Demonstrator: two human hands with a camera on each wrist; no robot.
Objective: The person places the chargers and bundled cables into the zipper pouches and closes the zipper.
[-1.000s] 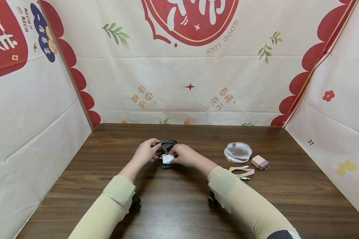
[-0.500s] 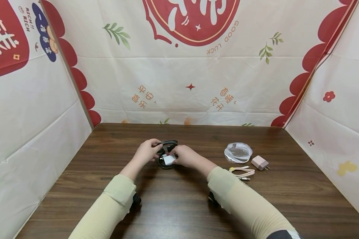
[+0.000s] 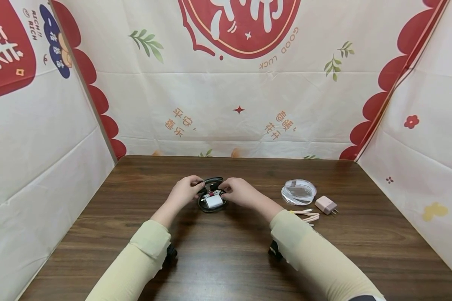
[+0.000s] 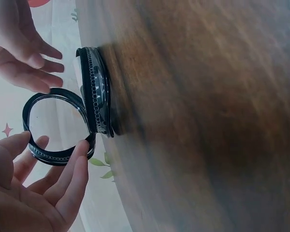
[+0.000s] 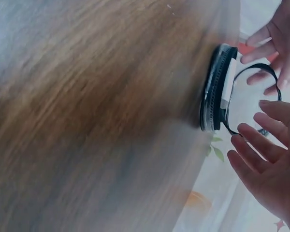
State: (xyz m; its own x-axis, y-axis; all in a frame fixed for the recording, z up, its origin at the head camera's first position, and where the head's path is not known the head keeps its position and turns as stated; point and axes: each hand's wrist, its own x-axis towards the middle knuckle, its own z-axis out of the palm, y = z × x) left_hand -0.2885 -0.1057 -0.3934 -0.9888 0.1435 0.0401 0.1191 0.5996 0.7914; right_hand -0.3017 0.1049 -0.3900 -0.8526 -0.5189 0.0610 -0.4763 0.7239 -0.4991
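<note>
In the head view a small round zip case [image 3: 210, 210] lies unfastened on the table, with black edging and a see-through lid [image 4: 55, 155] raised. A white charger block [image 3: 214, 202] sits inside it with a thin white cable and a red tie. My left hand [image 3: 182, 192] holds the lid by its rim between thumb and fingers, as the left wrist view shows. At the case's right edge is my right hand [image 3: 242, 193], its fingers spread and loosely bent with nothing held. In the right wrist view these fingers are close to the lid; whether they touch it I cannot tell.
To the right on the brown wooden table [image 3: 226, 259] lie a coiled white cable in clear wrap [image 3: 299, 192], a pink plug charger [image 3: 326, 205] and a folded pink cable [image 3: 309, 215], partly hidden by the right sleeve. Printed cloth walls [image 3: 218, 92] enclose the back and sides.
My right hand has let go of the white charger block, which now lies in the case, and has moved slightly right and up. The left hand still holds the lid.
</note>
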